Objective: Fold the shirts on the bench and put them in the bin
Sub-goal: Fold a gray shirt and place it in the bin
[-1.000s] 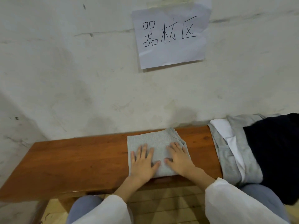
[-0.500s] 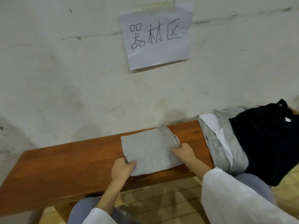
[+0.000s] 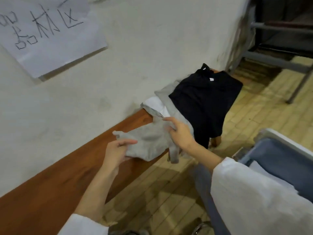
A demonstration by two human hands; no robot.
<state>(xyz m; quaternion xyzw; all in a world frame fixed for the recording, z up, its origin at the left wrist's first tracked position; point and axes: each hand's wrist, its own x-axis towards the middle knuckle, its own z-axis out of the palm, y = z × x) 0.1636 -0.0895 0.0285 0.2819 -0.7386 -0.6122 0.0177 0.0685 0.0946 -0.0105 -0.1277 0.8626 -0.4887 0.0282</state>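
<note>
**Hazards.**
1. The fold may open. The folded grey shirt [image 3: 149,141] is supported at two edges only. The left hand [image 3: 118,150] pinches one edge between thumb and fingers, and the right hand [image 3: 179,131] is clamped on the opposite edge with curled fingers. The cloth sags between the grips, so its layers can slide apart.
2. A loose flap hangs below the right hand, past the desk's [image 3: 64,170] front edge. It can catch on that edge during transfer.
3. The bin [image 3: 284,139] stands off the desk, on the floor side. Letting go with either hand too early would probably drop or unroll the bundle.

**Position.** The shirt is at the desk's front edge, just short of the unfolded pile topped by a black shirt [image 3: 203,102]. Contact with the desk surface cannot be confirmed.

**Orientation.** The long axis runs along the desk's length, from hand to hand. The collar end cannot be identified.
</note>
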